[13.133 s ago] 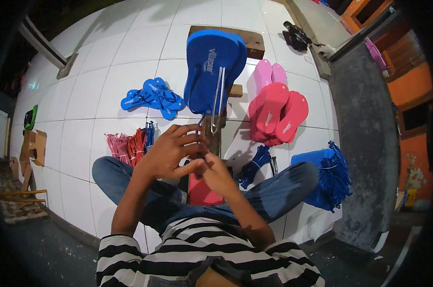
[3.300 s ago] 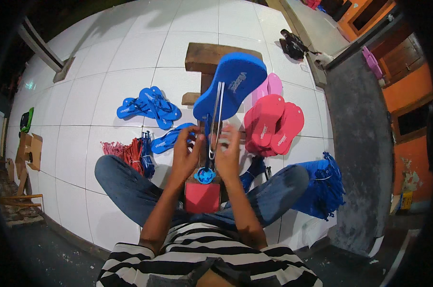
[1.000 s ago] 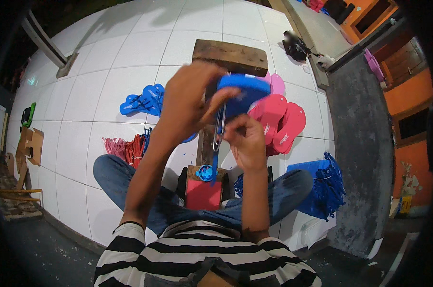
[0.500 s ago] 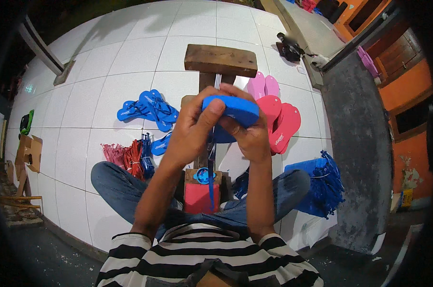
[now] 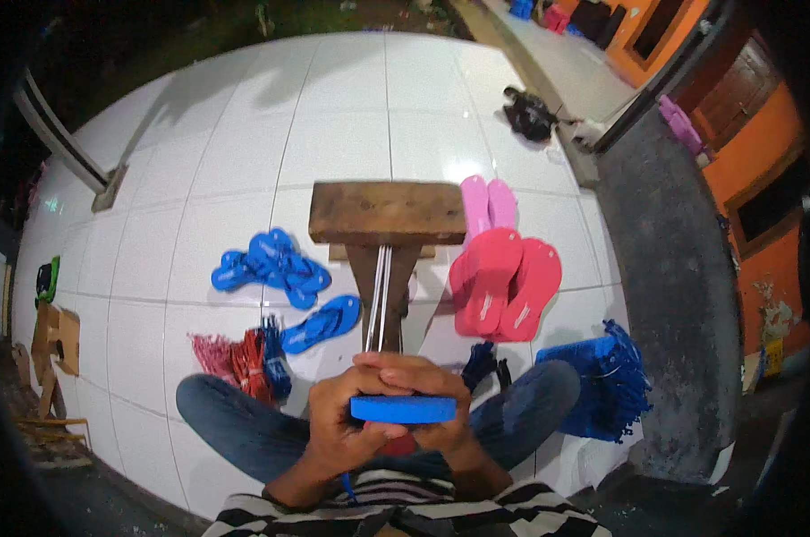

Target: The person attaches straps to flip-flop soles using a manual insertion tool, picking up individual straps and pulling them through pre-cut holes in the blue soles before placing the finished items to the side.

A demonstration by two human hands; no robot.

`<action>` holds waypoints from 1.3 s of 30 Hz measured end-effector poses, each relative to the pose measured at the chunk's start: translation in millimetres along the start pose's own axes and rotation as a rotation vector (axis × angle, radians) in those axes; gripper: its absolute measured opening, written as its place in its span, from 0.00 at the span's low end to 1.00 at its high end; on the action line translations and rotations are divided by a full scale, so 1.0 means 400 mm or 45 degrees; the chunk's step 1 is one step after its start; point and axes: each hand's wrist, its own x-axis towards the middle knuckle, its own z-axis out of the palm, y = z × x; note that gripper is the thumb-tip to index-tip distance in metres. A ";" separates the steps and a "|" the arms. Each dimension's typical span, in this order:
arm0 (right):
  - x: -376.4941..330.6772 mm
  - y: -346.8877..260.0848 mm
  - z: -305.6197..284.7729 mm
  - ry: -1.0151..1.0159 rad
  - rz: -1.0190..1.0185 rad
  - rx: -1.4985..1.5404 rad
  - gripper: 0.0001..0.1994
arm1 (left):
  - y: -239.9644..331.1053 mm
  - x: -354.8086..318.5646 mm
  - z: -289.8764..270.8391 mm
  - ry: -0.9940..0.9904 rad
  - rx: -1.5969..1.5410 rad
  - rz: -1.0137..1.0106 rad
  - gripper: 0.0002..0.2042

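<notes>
Between my two hands is a blue flip-flop sole [image 5: 403, 409], its narrow edge turned up toward me. My left hand [image 5: 336, 424] is closed round its left side, thumb below it. My right hand [image 5: 442, 431] grips the right side, its fingers meeting the left ones over the far edge. Thin pale metal rods [image 5: 381, 294] run from a wooden stand [image 5: 385, 213] toward my fingers; their near ends are hidden by the hands. A bit of blue strap [image 5: 347, 488] hangs below my left hand. Part of something red shows under the sole.
Finished blue flip-flops [image 5: 275, 268] and bundles of pink, red and blue straps [image 5: 251, 362] lie at the left. Red soles [image 5: 503, 286] and pink soles [image 5: 490, 208] stand to the right, with a blue strap pile [image 5: 602, 380] by my right knee.
Both hands have come down toward my body with the blue sole, which now shows its edge. My view has tilted, so the stand and floor items appear lower.
</notes>
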 end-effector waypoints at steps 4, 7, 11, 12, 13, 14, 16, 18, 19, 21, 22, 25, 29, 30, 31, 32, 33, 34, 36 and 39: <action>0.001 0.037 -0.029 -0.003 -0.058 0.175 0.20 | 0.001 0.057 -0.003 -0.110 0.194 0.216 0.16; 0.017 0.042 -0.005 0.091 -0.181 0.052 0.20 | 0.012 0.047 -0.002 -0.018 0.266 0.200 0.13; -0.012 0.005 0.017 0.232 -0.016 -0.123 0.19 | 0.038 0.071 0.040 0.050 0.084 0.181 0.12; -0.021 -0.002 0.024 0.263 -0.004 -0.158 0.19 | 0.040 0.043 0.041 -0.010 0.114 0.135 0.12; -0.057 -0.017 0.026 0.274 0.081 -0.215 0.18 | 0.041 0.000 0.035 -0.071 0.142 0.089 0.13; -0.077 -0.014 0.024 0.262 0.113 -0.259 0.18 | 0.034 -0.031 0.018 -0.124 0.194 0.095 0.14; -0.144 -0.023 0.026 0.255 0.253 -0.338 0.18 | 0.024 -0.109 -0.008 -0.223 0.288 0.026 0.16; -0.188 -0.055 0.033 0.243 0.416 -0.440 0.19 | 0.004 -0.114 -0.006 -0.253 0.219 -0.294 0.18; -0.185 -0.033 0.035 0.327 0.500 -0.489 0.18 | -0.010 -0.100 -0.012 -0.258 0.267 -0.474 0.18; -0.141 0.001 0.069 0.665 0.336 -0.626 0.17 | -0.046 -0.076 -0.023 -0.166 0.333 -0.620 0.19; -0.146 0.008 0.069 0.598 0.330 -0.795 0.17 | -0.082 -0.068 -0.030 -0.079 0.358 -0.588 0.19; -0.167 0.034 0.058 0.223 0.337 -1.276 0.16 | -0.095 -0.035 -0.029 0.021 0.398 -0.722 0.20; -0.172 0.055 0.052 -0.189 0.405 -1.516 0.11 | -0.122 -0.030 -0.029 0.036 0.519 -0.706 0.21; -0.171 0.061 0.048 -0.261 0.418 -1.523 0.10 | -0.119 -0.026 -0.029 0.031 0.557 -0.713 0.21; -0.170 0.075 0.042 -0.261 0.385 -1.572 0.09 | -0.143 -0.029 -0.033 0.027 0.804 -0.382 0.21; -0.170 0.093 0.039 -0.263 0.350 -1.621 0.08 | -0.191 -0.038 -0.045 0.025 1.037 -0.041 0.21; -0.167 0.105 0.038 -0.269 0.313 -1.667 0.07 | -0.209 -0.041 -0.055 0.038 1.057 0.073 0.21; -0.160 0.097 0.037 -0.264 0.309 -1.553 0.07 | -0.227 -0.044 -0.065 0.048 1.079 0.187 0.20; -0.149 0.068 0.023 -0.259 0.307 -1.338 0.07 | -0.217 -0.024 -0.078 0.087 0.680 -0.119 0.19; -0.183 0.052 0.027 -0.302 0.239 -1.014 0.08 | -0.185 0.005 -0.097 0.048 0.282 -0.342 0.15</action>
